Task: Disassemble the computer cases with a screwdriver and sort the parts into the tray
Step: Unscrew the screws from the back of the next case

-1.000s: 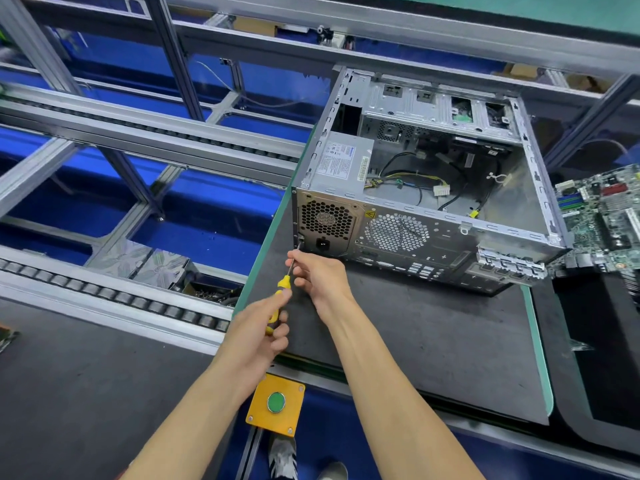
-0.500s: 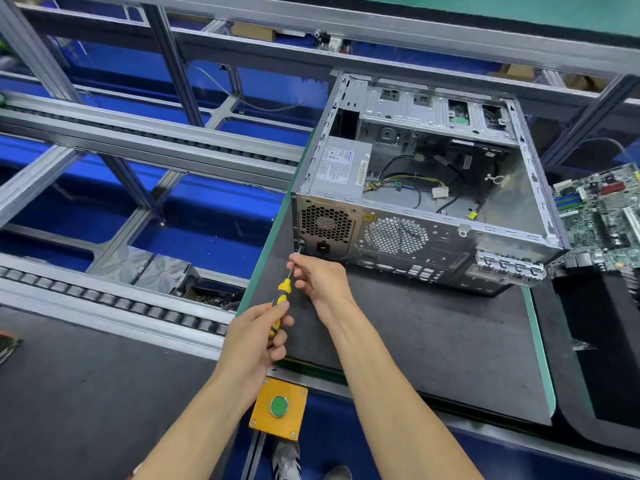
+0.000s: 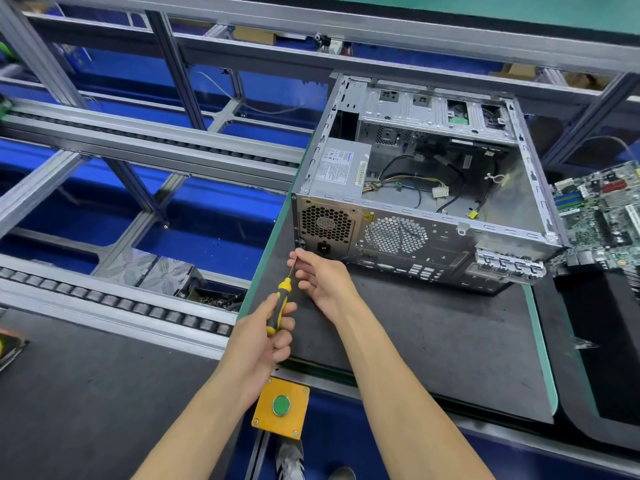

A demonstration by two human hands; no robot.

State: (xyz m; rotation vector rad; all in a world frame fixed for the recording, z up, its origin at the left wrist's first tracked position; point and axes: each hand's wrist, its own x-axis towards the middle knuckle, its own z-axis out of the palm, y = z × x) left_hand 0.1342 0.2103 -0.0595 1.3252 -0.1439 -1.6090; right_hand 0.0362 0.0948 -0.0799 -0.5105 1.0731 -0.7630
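Two hands work at the near-left corner of the computer case (image 3: 426, 199), which lies on its side w/ the open face up on a dark mat (image 3: 433, 334) edged in green. Our left hand (image 3: 263, 337) has its fingers curled round the yellow-and-black handle of the screwdriver (image 3: 282, 296); the shaft angles up and far toward the case's rear panel, tip just beside the lower left corner near the power socket. Our right hand (image 3: 322, 275) pinches the shaft near the tip w/ thumb and forefinger, other fingers loosely bent; whether the tip sits in a screw we can't tell. Inside the case: power supply (image 3: 341, 168) at far left w/ a white label, loose cables and a white connector on the floor of the case, drive bays along the far wall. To the right, touching or just beside the case, lies a green motherboard (image 3: 602, 216) on a second dark mat. Near us, below the mat edge, a yellow box w/ a green button (image 3: 281, 405). Left of the mat: roller conveyor rails (image 3: 114, 303) on an aluminium frame over blue flooring, w/ a tray of parts (image 3: 207, 296) partly visible beneath, contents too small to tell. Shoes show at the bottom edge.
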